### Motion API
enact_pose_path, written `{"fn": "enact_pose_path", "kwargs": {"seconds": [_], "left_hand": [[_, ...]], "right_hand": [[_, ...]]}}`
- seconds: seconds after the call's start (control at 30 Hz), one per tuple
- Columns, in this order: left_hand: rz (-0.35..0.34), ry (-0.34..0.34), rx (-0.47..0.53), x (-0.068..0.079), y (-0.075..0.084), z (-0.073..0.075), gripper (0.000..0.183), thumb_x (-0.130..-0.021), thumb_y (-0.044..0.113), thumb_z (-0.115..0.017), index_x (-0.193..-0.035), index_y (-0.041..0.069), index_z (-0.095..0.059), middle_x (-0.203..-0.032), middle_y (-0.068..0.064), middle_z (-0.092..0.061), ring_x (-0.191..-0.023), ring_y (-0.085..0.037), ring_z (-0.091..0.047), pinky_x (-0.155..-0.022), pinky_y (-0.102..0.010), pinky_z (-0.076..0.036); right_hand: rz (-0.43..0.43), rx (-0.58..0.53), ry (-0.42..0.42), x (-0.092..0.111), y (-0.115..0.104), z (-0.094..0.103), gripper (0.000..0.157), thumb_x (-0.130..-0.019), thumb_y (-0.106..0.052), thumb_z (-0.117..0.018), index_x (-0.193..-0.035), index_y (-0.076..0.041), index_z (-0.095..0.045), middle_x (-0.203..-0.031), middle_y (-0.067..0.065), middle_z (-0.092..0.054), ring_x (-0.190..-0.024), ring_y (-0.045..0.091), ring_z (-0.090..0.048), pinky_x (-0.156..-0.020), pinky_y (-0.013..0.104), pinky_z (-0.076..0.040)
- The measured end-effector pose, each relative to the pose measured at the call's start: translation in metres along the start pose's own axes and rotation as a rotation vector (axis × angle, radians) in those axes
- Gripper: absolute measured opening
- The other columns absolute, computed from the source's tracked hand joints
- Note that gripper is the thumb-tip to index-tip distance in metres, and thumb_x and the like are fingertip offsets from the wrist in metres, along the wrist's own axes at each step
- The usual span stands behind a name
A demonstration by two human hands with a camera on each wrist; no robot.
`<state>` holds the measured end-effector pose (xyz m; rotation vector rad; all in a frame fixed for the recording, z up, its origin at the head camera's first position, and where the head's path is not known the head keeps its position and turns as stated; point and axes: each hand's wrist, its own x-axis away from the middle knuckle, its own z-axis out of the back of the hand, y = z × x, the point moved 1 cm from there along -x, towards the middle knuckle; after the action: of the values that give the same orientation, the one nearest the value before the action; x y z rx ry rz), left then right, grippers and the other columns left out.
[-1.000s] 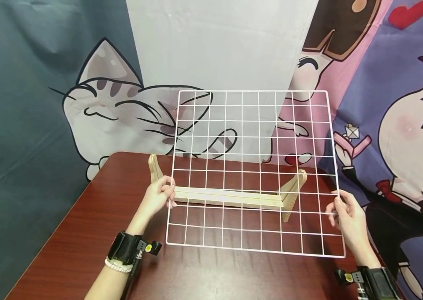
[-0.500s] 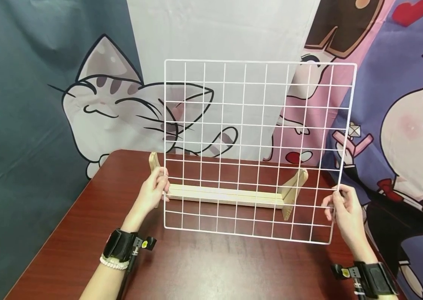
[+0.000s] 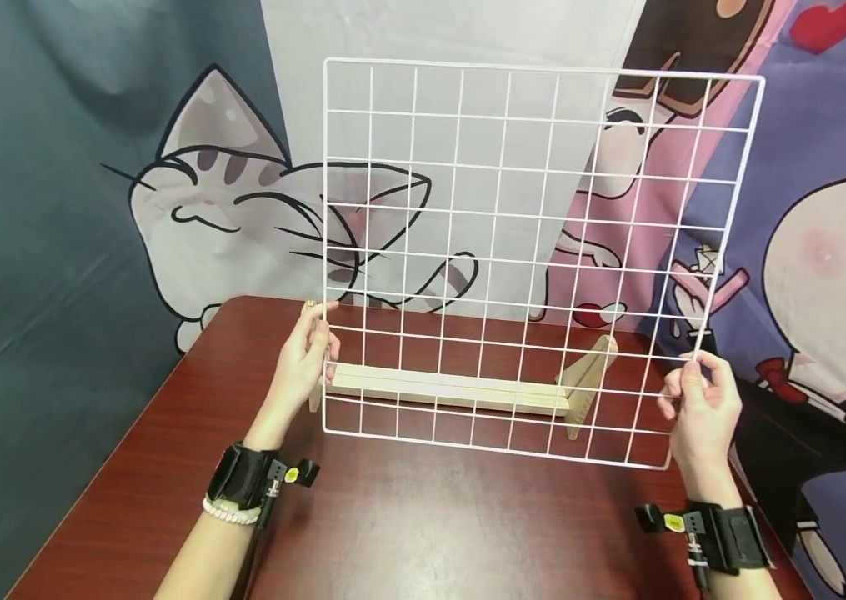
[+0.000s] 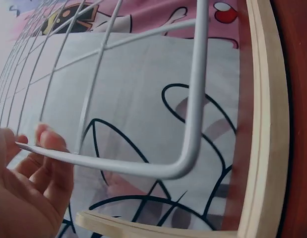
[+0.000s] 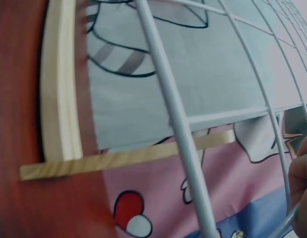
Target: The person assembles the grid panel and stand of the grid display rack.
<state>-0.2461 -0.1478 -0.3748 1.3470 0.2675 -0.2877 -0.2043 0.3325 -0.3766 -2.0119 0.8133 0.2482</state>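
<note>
Grid (image 3: 496, 214), white and square-celled, is held roughly upright at 12 o'clock from the person, above the counter (image 3: 423, 517) and on the near side of the wooden stand (image 3: 456, 388), whose rail shows through the cells around 6 o'clock. Taking the grid's face as a dial, the left hand (image 3: 302, 362) has its thumb and fingers curled about the edge wire between 8 and 9 o'clock, and the right hand (image 3: 706, 412) pinches the opposite edge near 4 o'clock; neither is spread wide, and each has hold of the grid alone. It looks like thin coated metal wire, so it should be light for its breadth and fairly stiff, perhaps twisting a little if one side is raised faster than the other. The smooth, rounded finish may let it slide or turn between fingertips, though the cross wires should act as stops against slipping. Breakage seems unlikely; scraping the stand or marking the counter with a corner is the greater worry. With both grips below the middle, the top at 12 o'clock may tend to tip, so holds nearer 3 and 9 o'clock, on the thicker border, would probably steady it better.
</note>
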Motion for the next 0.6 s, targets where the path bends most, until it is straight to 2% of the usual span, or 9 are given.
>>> {"fn": "enact_pose_path", "kwargs": {"seconds": [0.17,0.3,0.37,0.47,0.6], "left_hand": [[-0.074,-0.056,0.069,-0.005,-0.008,0.002,0.044,-0.105,0.012,-0.031,-0.149,0.012,-0.030,-0.078,-0.028,-0.051,-0.049,-0.019,-0.053,-0.047,-0.028,-0.049],[-0.104,-0.107,0.129,-0.007,-0.015,0.004,0.046,-0.106,0.016,-0.032,-0.151,0.015,-0.025,-0.082,-0.019,-0.056,-0.053,-0.016,-0.058,-0.054,-0.027,-0.052],[-0.118,-0.121,0.156,-0.007,-0.016,0.004,0.047,-0.106,0.017,-0.034,-0.151,0.014,-0.024,-0.082,-0.011,-0.058,-0.056,-0.016,-0.060,-0.057,-0.026,-0.054],[-0.127,-0.109,0.218,-0.007,-0.017,0.005,0.047,-0.105,0.017,-0.036,-0.150,0.010,-0.025,-0.081,-0.002,-0.060,-0.059,-0.014,-0.061,-0.061,-0.025,-0.054],[-0.118,-0.068,0.313,-0.005,-0.017,0.004,0.041,-0.105,0.019,-0.037,-0.143,0.006,-0.032,-0.081,0.001,-0.061,-0.063,-0.015,-0.062,-0.064,-0.025,-0.054]], "right_hand": [[0.032,-0.064,0.011,-0.007,-0.005,-0.010,0.010,-0.094,0.000,-0.054,-0.101,0.009,-0.053,-0.054,0.009,-0.044,-0.048,0.015,-0.037,-0.034,0.020,-0.017],[0.060,-0.097,0.023,-0.014,-0.012,-0.018,0.012,-0.093,0.001,-0.056,-0.100,0.010,-0.052,-0.053,0.010,-0.044,-0.047,0.015,-0.035,-0.035,0.021,-0.016],[0.073,-0.121,0.016,-0.016,-0.015,-0.021,0.012,-0.092,0.002,-0.057,-0.100,0.010,-0.052,-0.053,0.011,-0.044,-0.047,0.016,-0.033,-0.036,0.021,-0.014],[0.084,-0.152,-0.004,-0.017,-0.017,-0.025,0.012,-0.092,0.003,-0.056,-0.100,0.010,-0.052,-0.053,0.011,-0.043,-0.047,0.016,-0.031,-0.036,0.022,-0.013],[0.080,-0.169,-0.006,-0.017,-0.018,-0.029,0.012,-0.092,0.003,-0.057,-0.100,0.010,-0.053,-0.053,0.011,-0.044,-0.045,0.016,-0.031,-0.036,0.021,-0.015]]}}
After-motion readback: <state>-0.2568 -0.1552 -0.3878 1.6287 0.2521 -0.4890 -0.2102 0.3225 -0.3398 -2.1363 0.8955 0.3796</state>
